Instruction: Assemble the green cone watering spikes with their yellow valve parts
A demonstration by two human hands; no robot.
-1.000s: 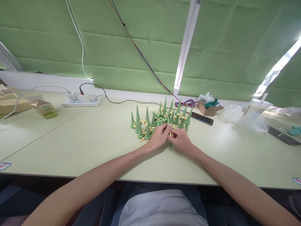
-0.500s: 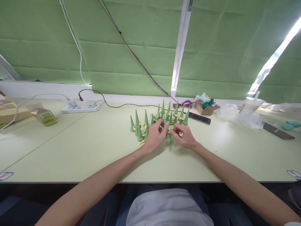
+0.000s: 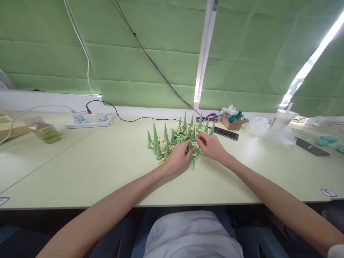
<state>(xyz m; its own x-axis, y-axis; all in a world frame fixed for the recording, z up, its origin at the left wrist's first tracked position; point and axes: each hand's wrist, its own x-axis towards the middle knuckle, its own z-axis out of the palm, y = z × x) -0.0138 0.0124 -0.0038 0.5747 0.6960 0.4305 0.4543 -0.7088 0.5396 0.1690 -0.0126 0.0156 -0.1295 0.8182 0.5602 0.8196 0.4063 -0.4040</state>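
Observation:
Several green cone-shaped watering spikes point(image 3: 155, 134) with small yellow valves point(image 3: 161, 140) stand clustered in the middle of the table. At the cluster's front edge, my left hand point(image 3: 177, 156) curls its thumb and fingers around one watering spike point(image 3: 189, 146). Another spike point(image 3: 195, 159) lies right beside those fingertips, its tip pointing toward me. My right hand point(image 3: 212, 146) is at the cluster's right side with thumb and forefinger pinched together by the yellow parts. What the pinch holds, if anything, is too small to make out.
Behind the spikes lie a phone point(image 3: 225, 133) and coiled wires point(image 3: 211, 117). A cardboard box point(image 3: 233, 124) with a green bundle, a plastic bag point(image 3: 282, 134) and a lidded cup point(image 3: 284, 117) stand rightward. At left are a power strip point(image 3: 90, 123) and a package point(image 3: 44, 132).
My right hand has moved slightly up and away from my left fingers, toward the back of the cluster. My left hand stays around the spike, and the view has shifted a little.

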